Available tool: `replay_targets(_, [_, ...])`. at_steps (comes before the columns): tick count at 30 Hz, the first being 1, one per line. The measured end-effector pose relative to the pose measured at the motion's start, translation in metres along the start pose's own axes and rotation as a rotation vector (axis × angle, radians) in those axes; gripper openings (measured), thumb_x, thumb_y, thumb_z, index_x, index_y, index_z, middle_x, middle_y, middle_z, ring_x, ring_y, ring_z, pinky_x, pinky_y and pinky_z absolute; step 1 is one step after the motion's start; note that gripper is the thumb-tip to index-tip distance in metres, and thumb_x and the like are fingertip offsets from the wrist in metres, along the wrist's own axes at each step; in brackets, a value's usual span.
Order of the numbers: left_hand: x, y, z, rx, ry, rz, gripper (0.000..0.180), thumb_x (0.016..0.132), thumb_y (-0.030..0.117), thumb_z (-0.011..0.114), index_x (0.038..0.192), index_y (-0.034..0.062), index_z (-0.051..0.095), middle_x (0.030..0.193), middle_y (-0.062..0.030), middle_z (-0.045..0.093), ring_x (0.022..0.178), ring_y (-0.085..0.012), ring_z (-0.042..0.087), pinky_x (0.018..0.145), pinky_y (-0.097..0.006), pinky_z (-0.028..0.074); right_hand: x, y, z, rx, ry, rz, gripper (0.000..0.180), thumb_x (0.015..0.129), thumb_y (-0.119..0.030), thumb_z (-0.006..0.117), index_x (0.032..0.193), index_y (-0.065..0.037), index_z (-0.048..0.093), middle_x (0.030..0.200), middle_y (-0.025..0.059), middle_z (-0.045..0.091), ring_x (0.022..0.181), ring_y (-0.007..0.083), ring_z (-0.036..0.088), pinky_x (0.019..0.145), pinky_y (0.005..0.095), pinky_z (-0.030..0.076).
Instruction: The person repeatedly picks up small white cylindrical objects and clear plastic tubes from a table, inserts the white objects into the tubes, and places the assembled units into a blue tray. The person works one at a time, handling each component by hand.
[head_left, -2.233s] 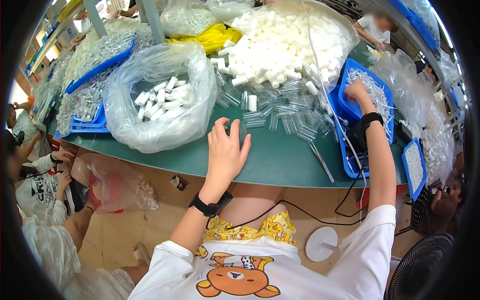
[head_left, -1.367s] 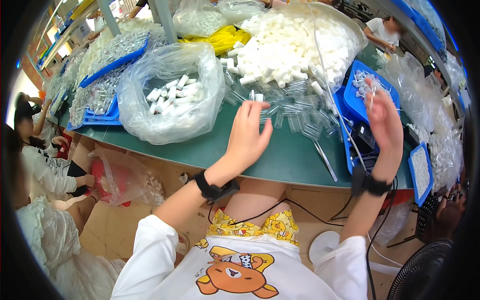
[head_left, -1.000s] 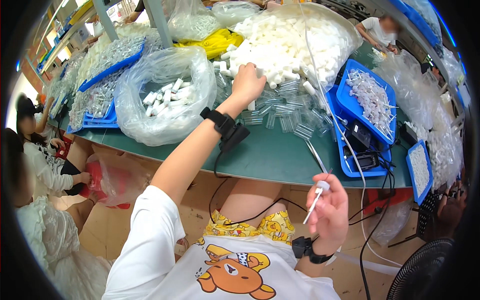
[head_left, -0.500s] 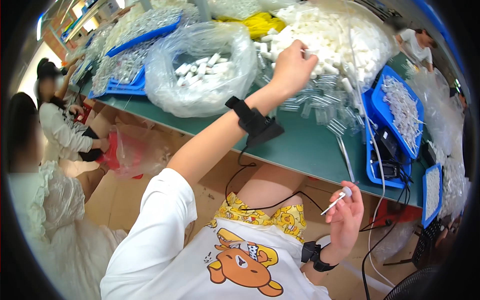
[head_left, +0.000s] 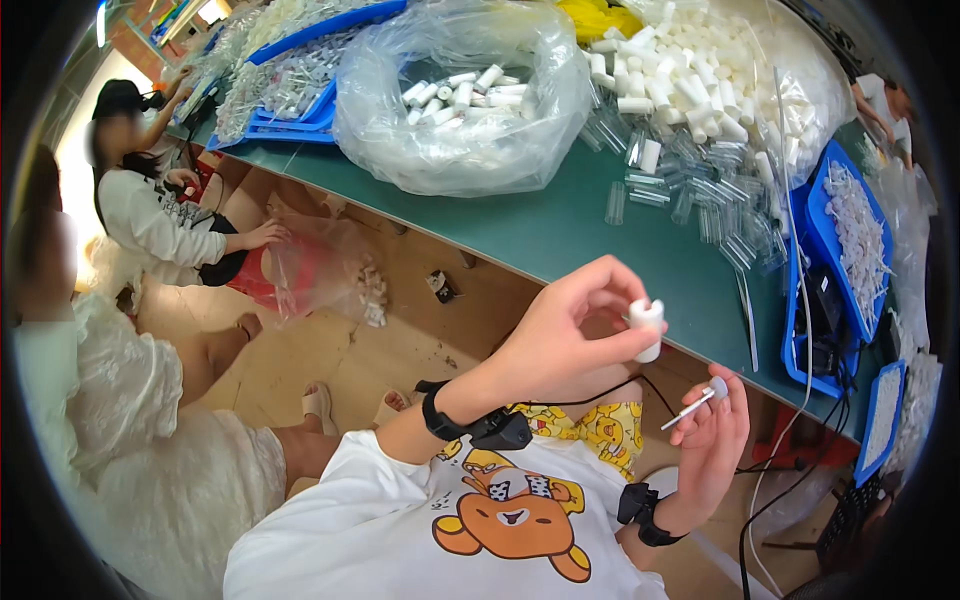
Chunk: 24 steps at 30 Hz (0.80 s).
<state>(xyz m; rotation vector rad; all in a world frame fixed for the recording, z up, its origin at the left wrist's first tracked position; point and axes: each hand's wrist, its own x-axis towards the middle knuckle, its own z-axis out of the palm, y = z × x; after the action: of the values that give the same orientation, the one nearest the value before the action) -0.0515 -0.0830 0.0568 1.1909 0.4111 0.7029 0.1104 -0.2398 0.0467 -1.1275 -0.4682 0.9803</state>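
Note:
My left hand (head_left: 575, 335) pinches a short white plastic cylinder (head_left: 648, 340) with a notched top, held upright beyond the table's front edge. To its right, my right hand (head_left: 712, 450) is raised, palm partly turned up. Between its fingers is a thin white stick with a round pale cap (head_left: 690, 408). The two parts are apart, with a small gap between my hands. Many similar white cylinders (head_left: 690, 85) lie heaped at the back of the green table (head_left: 500, 225). Short clear tubes (head_left: 715, 200) are scattered in front of that heap.
An open clear plastic bag (head_left: 450, 165) holds more white cylinders. Metal tweezers (head_left: 748, 320) lie near the front edge. Blue trays (head_left: 815, 205) of small white parts stand at the right, near cables. Seated people (head_left: 150, 225) are at the left.
My left hand has come back from the heap toward me, and a white cylinder now shows in its fingers. The right hand still holds the capped stick. The view has shifted.

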Motion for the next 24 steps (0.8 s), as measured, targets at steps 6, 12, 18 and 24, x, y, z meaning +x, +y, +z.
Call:
replay_targets(6, [-0.022,-0.024,-0.014,-0.084,-0.092,0.050,0.029,0.082,-0.002,0.067,0.105,0.0022,0.049,0.104,-0.0151,0.065,0.102,-0.0211,0.062,0.087,-0.034,0.049,0.004,0.007,0.014,-0.088,-0.027,-0.072,0.028,0.096,-0.007,0.044,0.121,0.005,0.048,0.093,0.0161,0.061,0.072,0.0166,0.061,0.063,0.0303,0.053])
replay_targets(12, [-0.023,-0.009,-0.018,0.496,-0.145,0.375,0.030,0.072,0.002,0.077,0.094,0.0061,0.057,0.097,-0.0114,0.070,0.093,-0.0235,0.065,0.080,-0.031,0.047,0.012,0.012,0.027,-0.233,-0.073,-0.231,0.030,0.087,0.008,0.050,0.117,0.007,0.052,0.109,0.0185,0.059,0.094,0.0211,0.062,0.086,0.0334,0.049])
replay_targets(18, [-0.023,0.000,-0.012,0.837,-0.165,0.515,0.024,0.074,0.010,0.074,0.096,0.0078,0.065,0.099,0.0008,0.068,0.089,-0.0157,0.062,0.074,-0.029,0.041,0.015,0.008,0.034,-0.157,-0.121,-0.143,0.030,0.084,0.010,0.053,0.114,0.010,0.055,0.113,0.0179,0.056,0.100,0.0238,0.061,0.092,0.0361,0.048])
replay_targets(24, [-0.022,-0.003,-0.014,0.887,-0.140,0.495,0.022,0.074,0.013,0.073,0.095,0.0088,0.066,0.096,0.0017,0.067,0.087,-0.0152,0.061,0.073,-0.029,0.040,0.017,0.007,0.035,-0.147,-0.133,-0.114,0.031,0.081,0.012,0.055,0.112,0.008,0.057,0.111,0.0151,0.056,0.103,0.0226,0.059,0.092,0.0340,0.048])
